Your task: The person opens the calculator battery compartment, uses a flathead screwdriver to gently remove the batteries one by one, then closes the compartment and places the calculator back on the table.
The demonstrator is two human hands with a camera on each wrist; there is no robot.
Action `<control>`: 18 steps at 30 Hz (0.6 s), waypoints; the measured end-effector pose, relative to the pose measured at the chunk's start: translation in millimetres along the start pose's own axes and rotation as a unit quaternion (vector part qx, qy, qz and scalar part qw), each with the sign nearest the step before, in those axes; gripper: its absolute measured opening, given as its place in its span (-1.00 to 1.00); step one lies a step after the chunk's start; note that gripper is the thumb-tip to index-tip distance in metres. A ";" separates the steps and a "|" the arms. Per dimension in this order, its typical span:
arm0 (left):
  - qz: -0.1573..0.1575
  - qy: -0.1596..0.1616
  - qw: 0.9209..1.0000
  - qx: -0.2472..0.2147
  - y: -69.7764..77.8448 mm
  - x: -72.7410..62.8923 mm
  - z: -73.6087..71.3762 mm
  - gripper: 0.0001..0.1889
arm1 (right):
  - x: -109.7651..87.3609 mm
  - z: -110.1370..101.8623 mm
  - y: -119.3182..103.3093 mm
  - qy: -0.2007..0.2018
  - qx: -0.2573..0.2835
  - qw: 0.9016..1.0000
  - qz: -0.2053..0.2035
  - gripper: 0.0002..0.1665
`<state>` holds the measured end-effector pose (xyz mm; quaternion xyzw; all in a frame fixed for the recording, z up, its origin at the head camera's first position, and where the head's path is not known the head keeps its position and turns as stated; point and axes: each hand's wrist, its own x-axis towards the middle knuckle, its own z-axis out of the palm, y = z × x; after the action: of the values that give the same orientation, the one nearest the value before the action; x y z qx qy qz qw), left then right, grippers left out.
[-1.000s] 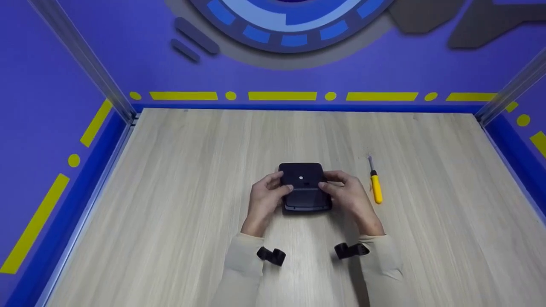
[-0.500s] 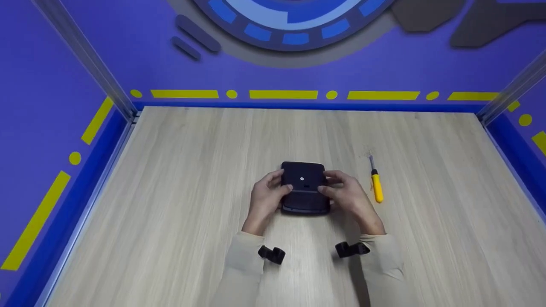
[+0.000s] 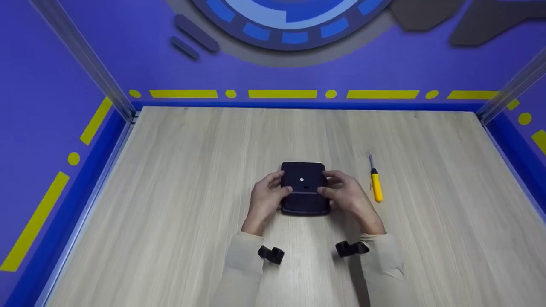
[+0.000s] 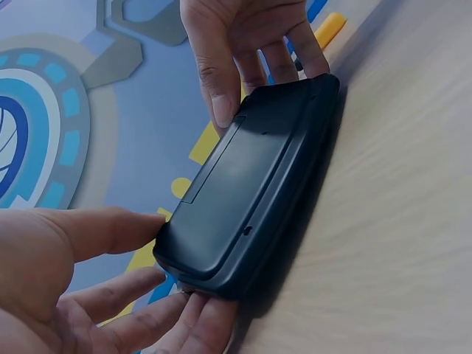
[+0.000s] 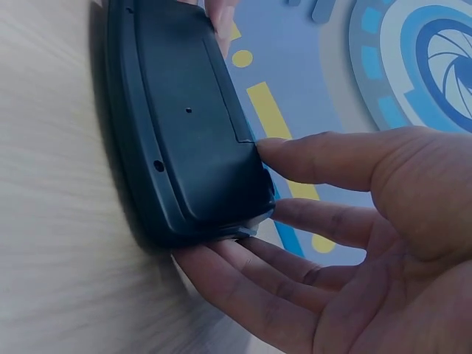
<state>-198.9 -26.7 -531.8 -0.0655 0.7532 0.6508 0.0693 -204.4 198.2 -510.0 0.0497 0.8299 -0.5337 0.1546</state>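
Note:
A black calculator [image 3: 305, 202] lies with its back side up, as far as its casing shows; its keys are out of sight. A small white round spot and a dark slot mark the back in the head view, while the wrist views show screw holes. My left hand [image 3: 266, 195] grips its left edge, thumb on top and fingers along the side and below. At the right edge, my right hand [image 3: 349, 196] holds it the same way. In the left wrist view, the calculator's near edge [image 4: 284, 214] is slightly raised over its shadow.
A screwdriver [image 3: 376, 185] with a yellow handle lies right of my right hand, its tip pointing away from me. Several tiny bits [image 3: 367, 151] lie near the tip. Purple-blue panels [image 3: 281, 76] wall the wooden table [image 3: 192, 170] at the back and sides.
The calculator's near end has tilted and shifted slightly toward me and left between my hands. Both hands have kept their grip almost in place.

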 end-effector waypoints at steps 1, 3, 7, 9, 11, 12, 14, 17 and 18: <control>0.004 -0.002 1.000 0.010 0.3 -0.2 0.0 -0.44 | -0.1 -0.1 0.0 0.001 -0.002 1.000 -0.002 -0.28; 0.009 -0.005 1.000 0.026 1.3 -0.7 0.0 -0.45 | -0.3 0.2 0.3 0.004 -0.002 1.000 -0.005 -0.28; 0.016 -0.007 0.999 0.047 0.9 -1.3 -0.1 -0.47 | -0.6 1.5 0.8 0.009 -0.010 1.000 -0.008 -0.29; 0.019 -0.004 0.998 0.054 0.4 -1.1 0.0 -0.47 | -0.7 1.9 0.7 0.011 -0.012 1.000 -0.008 -0.29; 0.022 -0.001 0.998 0.060 0.4 -0.6 0.2 -0.47 | -0.7 2.0 0.6 0.011 -0.012 1.000 -0.008 -0.29; 0.022 -0.001 0.998 0.063 1.0 -0.9 0.3 -0.47 | -0.7 2.1 0.5 0.010 -0.012 1.000 -0.008 -0.29; 0.023 0.001 0.997 0.067 2.3 -1.4 0.4 -0.47 | -0.5 2.1 0.3 0.009 -0.013 1.000 -0.008 -0.29; 0.023 0.002 0.997 0.072 3.3 -1.9 1.0 -0.45 | -0.4 2.3 0.0 0.009 -0.016 1.000 -0.008 -0.30; 0.023 0.003 0.997 0.073 2.9 -1.6 1.2 -0.44 | -0.3 2.3 -0.1 0.009 -0.017 1.000 -0.009 -0.30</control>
<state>-197.8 -25.0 -528.9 -0.0453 0.8001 0.5955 0.0567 -203.6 196.1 -510.7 0.0443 0.8406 -0.5204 0.1436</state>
